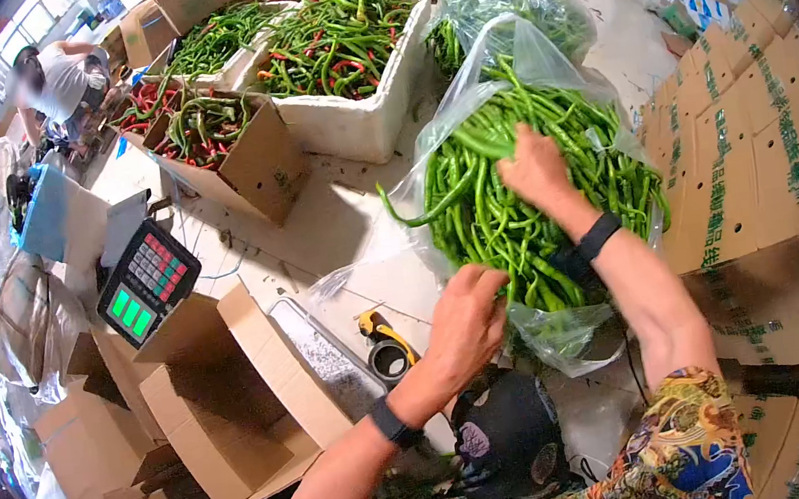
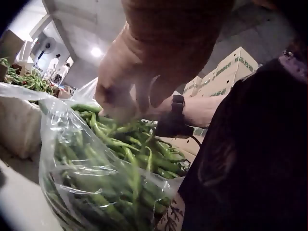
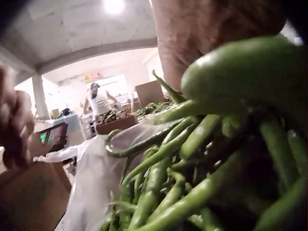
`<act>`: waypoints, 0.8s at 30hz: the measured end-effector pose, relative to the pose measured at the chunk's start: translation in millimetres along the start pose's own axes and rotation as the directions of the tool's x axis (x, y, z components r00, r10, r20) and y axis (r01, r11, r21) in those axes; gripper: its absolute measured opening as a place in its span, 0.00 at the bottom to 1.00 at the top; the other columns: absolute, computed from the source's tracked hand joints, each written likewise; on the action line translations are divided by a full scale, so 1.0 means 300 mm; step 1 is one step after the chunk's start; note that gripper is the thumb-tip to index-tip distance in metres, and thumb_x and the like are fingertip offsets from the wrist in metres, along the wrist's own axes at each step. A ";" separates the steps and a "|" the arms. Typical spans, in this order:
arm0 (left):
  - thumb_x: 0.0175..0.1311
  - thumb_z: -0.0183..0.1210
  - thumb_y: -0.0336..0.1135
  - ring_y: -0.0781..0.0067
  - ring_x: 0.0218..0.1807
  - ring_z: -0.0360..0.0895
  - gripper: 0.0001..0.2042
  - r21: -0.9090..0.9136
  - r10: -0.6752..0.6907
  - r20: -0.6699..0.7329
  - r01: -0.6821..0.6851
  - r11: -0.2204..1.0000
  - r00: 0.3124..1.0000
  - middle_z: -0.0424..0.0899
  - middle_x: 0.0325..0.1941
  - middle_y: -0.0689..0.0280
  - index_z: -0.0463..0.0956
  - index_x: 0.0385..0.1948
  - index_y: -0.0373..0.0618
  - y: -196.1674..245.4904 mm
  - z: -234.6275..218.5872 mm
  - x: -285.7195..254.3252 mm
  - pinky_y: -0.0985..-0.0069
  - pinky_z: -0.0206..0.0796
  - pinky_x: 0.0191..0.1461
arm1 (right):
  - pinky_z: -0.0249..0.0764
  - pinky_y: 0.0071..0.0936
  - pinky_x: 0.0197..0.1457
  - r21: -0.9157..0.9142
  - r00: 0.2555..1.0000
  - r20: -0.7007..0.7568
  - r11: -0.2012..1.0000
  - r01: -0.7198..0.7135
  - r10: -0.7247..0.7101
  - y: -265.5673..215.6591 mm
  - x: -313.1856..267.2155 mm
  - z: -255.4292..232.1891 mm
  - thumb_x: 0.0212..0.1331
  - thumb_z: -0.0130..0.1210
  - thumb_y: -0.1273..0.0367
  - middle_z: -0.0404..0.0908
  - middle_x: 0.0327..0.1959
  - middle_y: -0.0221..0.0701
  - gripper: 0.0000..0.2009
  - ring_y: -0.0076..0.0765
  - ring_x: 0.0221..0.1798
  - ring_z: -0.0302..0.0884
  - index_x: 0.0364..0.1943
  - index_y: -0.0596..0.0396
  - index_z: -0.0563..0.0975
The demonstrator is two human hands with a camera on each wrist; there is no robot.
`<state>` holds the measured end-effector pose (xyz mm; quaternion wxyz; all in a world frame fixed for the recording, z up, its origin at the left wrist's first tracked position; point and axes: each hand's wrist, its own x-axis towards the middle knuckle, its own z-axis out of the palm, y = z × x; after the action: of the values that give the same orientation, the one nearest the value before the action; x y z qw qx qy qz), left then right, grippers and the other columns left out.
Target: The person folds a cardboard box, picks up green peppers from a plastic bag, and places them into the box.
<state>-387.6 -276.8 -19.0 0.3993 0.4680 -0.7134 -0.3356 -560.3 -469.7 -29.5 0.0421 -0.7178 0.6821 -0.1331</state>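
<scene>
Long green chili peppers point(image 1: 474, 204) fill a large clear plastic bag point(image 1: 562, 334) in front of me. My right hand point(image 1: 539, 171) is over the top of the heap, fingers curled round a green chili pepper point(image 1: 478, 141) that looks blurred. In the right wrist view, a thick green pepper point(image 3: 231, 70) lies close under that palm. My left hand point(image 1: 470, 321) hovers at the bag's near left edge with its fingers loosely bent. Nothing shows in it in the right wrist view, where those fingers point(image 3: 19, 127) hang downward.
Behind the bag stand a white foam box point(image 1: 342, 121) of mixed peppers and another filled bag point(image 1: 530, 15). An open carton point(image 1: 239, 412), a scale display point(image 1: 150, 282) and a tape dispenser point(image 1: 387, 347) are at left. Stacked cartons point(image 1: 750, 153) rise at right. A person point(image 1: 65, 82) crouches far left.
</scene>
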 end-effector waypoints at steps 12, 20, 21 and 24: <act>0.55 0.59 0.32 0.48 0.43 0.74 0.09 0.306 -0.132 0.173 0.075 0.949 0.976 0.78 0.33 0.52 0.75 0.36 0.40 -0.286 0.055 -0.015 0.59 0.68 0.46 | 0.77 0.22 0.38 0.820 0.854 0.503 0.384 -0.424 -0.132 0.463 -0.101 -0.296 0.61 0.57 0.59 0.80 0.44 0.44 0.22 0.31 0.43 0.81 0.50 0.65 0.72; 0.55 0.58 0.27 0.47 0.44 0.75 0.13 0.074 -0.090 -0.025 0.092 0.993 0.996 0.78 0.44 0.50 0.76 0.44 0.38 -0.181 0.038 -0.056 0.60 0.67 0.48 | 0.78 0.22 0.40 0.862 0.860 0.503 0.122 -0.492 -0.090 0.331 -0.155 -0.287 0.60 0.57 0.67 0.81 0.43 0.40 0.16 0.31 0.41 0.82 0.49 0.61 0.72; 0.55 0.58 0.27 0.47 0.44 0.75 0.13 0.077 -0.092 -0.026 0.094 0.993 0.995 0.78 0.44 0.50 0.76 0.44 0.38 -0.162 0.031 -0.056 0.60 0.67 0.48 | 0.77 0.25 0.42 0.856 0.903 0.429 0.314 -0.410 0.010 0.286 -0.150 -0.299 0.57 0.61 0.64 0.81 0.43 0.41 0.21 0.34 0.43 0.81 0.50 0.64 0.71; 0.56 0.59 0.28 0.47 0.40 0.77 0.13 -0.015 -0.267 0.053 0.268 0.963 0.962 0.78 0.45 0.49 0.76 0.43 0.39 -0.124 0.014 -0.057 0.61 0.68 0.45 | 0.75 0.31 0.47 0.758 0.962 0.265 0.604 -0.247 0.061 0.189 -0.118 -0.269 0.49 0.67 0.58 0.81 0.42 0.42 0.32 0.39 0.45 0.80 0.51 0.70 0.70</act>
<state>-372.2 -272.8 -57.2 0.3373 0.5471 -0.6497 -0.4061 -636.4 -428.6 29.5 0.4346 -0.5750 0.6063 -0.3360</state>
